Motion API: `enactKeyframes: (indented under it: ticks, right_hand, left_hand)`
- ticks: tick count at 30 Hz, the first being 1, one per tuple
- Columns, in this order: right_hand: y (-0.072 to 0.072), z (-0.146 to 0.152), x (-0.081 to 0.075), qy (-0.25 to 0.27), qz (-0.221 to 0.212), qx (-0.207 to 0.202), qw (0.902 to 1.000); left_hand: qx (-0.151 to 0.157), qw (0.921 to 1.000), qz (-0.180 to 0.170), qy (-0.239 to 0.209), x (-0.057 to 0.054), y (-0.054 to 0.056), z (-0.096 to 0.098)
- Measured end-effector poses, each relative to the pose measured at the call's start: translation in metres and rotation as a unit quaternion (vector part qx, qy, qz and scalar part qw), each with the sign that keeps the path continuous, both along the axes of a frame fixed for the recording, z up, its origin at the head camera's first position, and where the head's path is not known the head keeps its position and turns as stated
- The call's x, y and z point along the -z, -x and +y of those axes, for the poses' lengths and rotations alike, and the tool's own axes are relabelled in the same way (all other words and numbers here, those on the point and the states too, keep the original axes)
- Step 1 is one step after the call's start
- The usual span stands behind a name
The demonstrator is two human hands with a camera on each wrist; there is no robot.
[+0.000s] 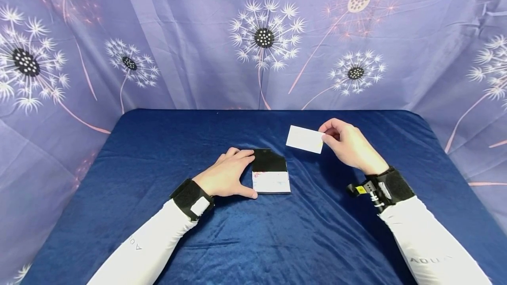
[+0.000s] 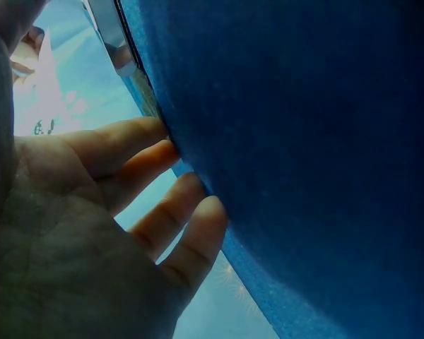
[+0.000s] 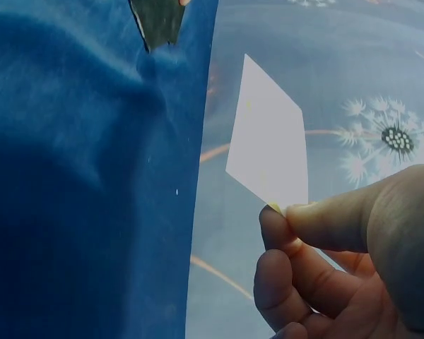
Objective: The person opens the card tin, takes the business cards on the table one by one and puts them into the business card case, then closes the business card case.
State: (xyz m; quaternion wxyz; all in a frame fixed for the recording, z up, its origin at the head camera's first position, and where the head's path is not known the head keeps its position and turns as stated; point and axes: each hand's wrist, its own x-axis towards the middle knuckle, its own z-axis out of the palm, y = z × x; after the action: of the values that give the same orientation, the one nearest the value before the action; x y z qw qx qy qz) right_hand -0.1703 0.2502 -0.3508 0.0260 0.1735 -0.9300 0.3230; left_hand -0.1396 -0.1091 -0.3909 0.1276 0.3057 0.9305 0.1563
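Note:
In the head view my right hand (image 1: pixel 350 146) pinches a white card (image 1: pixel 304 139) by its right end, between thumb and fingers, raised above the table. The right wrist view shows that card (image 3: pixel 268 134) with a small yellow mark by the thumb. My left hand (image 1: pixel 227 173) lies at the left side of a black card case (image 1: pixel 269 160), its fingers extended at the upper left corner and its thumb at the lower left corner. A white card with a reddish pattern (image 1: pixel 271 182) covers the lower half of the case.
Dark blue cloth (image 1: pixel 253 241) covers the table, with wrinkles near the front. A lilac curtain (image 1: pixel 198 34) with dandelion prints hangs behind and at both sides. Black straps (image 1: pixel 390 190) with a small camera sit on the right wrist.

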Motion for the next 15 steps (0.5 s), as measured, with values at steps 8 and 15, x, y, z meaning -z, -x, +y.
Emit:
enactKeyframes:
  ticks: [8, 15]
  right_hand:
    - [0.002, -0.016, 0.003, 0.002, -0.014, -0.013, 0.9998]
    - [0.003, -0.031, 0.009, -0.004, -0.014, -0.027, 0.9995]
  left_hand:
    - [0.000, 1.0000, 0.001, 0.000, 0.000, 0.000, 0.001]
    - [0.000, 1.0000, 0.001, 0.001, 0.000, 0.001, 0.001]
